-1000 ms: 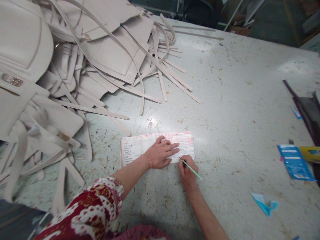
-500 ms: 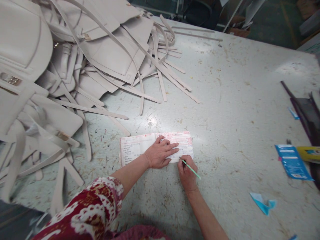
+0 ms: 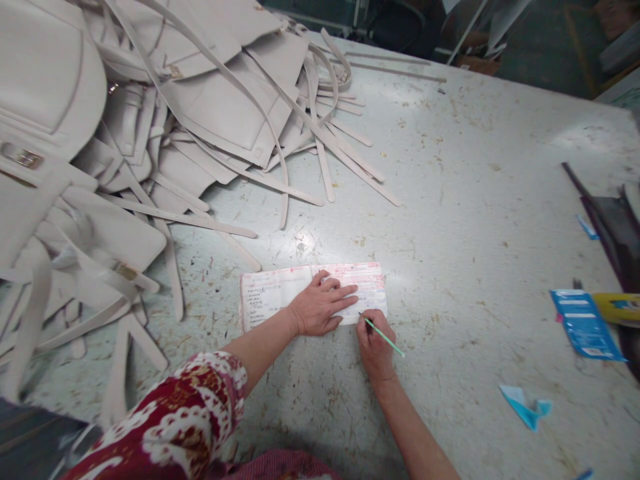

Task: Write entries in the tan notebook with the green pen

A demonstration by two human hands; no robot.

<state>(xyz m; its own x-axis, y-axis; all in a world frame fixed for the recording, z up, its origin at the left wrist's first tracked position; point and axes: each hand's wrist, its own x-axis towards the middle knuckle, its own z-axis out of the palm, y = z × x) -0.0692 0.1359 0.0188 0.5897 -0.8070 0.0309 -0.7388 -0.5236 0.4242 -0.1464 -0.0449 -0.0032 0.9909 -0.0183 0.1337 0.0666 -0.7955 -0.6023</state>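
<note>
Sharing a stained table [image 3: 475, 200], dark floor [image 3: 543, 57] beyond, left hand [image 3: 323, 309] spreads over paper [image 3: 287, 287], right hand [image 3: 375, 352] pinches pen [image 3: 386, 339].

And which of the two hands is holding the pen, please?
The right hand holds the green pen; the left hand instead rests with spread fingers on the open notebook.

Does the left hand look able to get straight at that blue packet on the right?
Probably not directly: the left hand lies spread on the paper, and the right hand, holding a green pen, sits between it and the blue packet. It might pass over or around.
</note>
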